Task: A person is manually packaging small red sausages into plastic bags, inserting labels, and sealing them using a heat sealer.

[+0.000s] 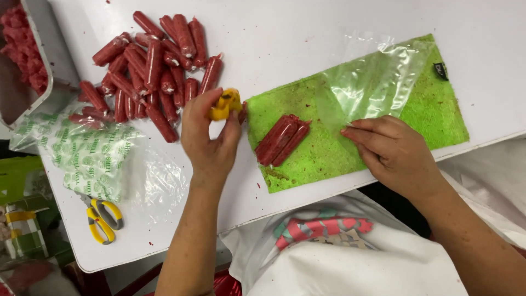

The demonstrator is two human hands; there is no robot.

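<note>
My left hand point(210, 140) is pinched shut around a small yellow object point(224, 104), lumpy and glossy, which I hold raised just above the white table point(307, 33), at the left edge of the green mat point(312, 159); what it is exactly I cannot tell, but it looks light and somewhat soft, the sort of thing best kept between thumb and fingertips, as I have it. A dark red end shows just beside it, perhaps another sausage, though I cannot be sure. My right hand point(392, 153) lies flat with the fingers together, gripping nothing, pressing down on a clear plastic sheet point(372, 82) that is spread over the mat; the film is thin, wrinkled and shiny, and I judge it slippery and prone to lifting unless pinned. Between my hands, three small red sausages point(282, 140) lie side by side and touching on the mat, slanted, in tight glossy casings; they seem firm yet yielding, light, likely to roll, and best taken around the middle. The mat itself is rough, spongy and stained with reddish crumbs. Farther left a loose pile of red sausages point(150, 71) rests on the table, above a printed plastic bag point(90, 156) and yellow-handled scissors point(103, 219). A metal tray point(46, 66) holding red meat sits at the far left corner.
</note>
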